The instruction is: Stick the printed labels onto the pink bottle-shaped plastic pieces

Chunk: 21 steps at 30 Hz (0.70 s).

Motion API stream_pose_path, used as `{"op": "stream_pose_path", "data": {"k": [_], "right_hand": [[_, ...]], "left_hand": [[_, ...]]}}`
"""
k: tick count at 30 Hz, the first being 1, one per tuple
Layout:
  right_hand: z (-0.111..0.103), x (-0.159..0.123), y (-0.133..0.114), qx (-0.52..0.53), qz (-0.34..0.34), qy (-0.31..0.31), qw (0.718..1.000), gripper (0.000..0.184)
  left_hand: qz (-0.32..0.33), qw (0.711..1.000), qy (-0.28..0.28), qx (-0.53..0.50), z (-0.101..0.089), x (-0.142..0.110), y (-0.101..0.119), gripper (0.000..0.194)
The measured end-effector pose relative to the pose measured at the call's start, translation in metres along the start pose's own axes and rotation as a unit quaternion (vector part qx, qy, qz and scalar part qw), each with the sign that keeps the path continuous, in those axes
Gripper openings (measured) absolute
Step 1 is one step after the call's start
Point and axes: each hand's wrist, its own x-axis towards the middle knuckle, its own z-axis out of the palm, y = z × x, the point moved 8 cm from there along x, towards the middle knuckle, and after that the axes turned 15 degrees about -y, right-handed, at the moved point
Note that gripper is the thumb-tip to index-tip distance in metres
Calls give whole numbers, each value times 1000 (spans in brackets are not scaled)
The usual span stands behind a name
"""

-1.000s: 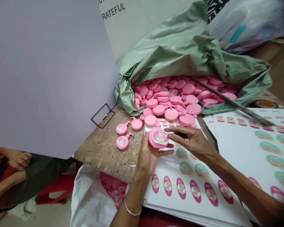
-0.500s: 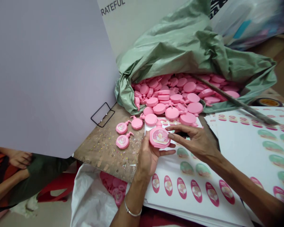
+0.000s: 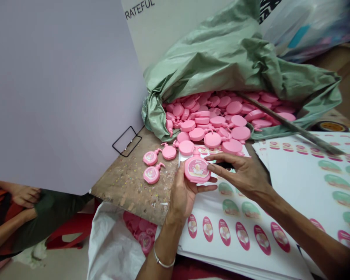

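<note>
Pink bottle pc [image 3: 197, 168] barely shifted, labelled

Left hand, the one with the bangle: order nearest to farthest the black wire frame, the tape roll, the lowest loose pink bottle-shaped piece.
Left hand:
1. Lowest loose pink bottle-shaped piece, left.
2. Black wire frame, farther left.
3. Tape roll, far right.
</note>
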Motion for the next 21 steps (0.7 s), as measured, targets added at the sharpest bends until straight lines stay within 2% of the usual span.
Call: {"op": "stream_pose_path", "data": {"k": [21], "right_hand": [[0, 0, -1, -20, -7, 8, 1000, 26]], "left_hand": [[12, 1000, -15, 1, 4, 0, 5, 57]]}}
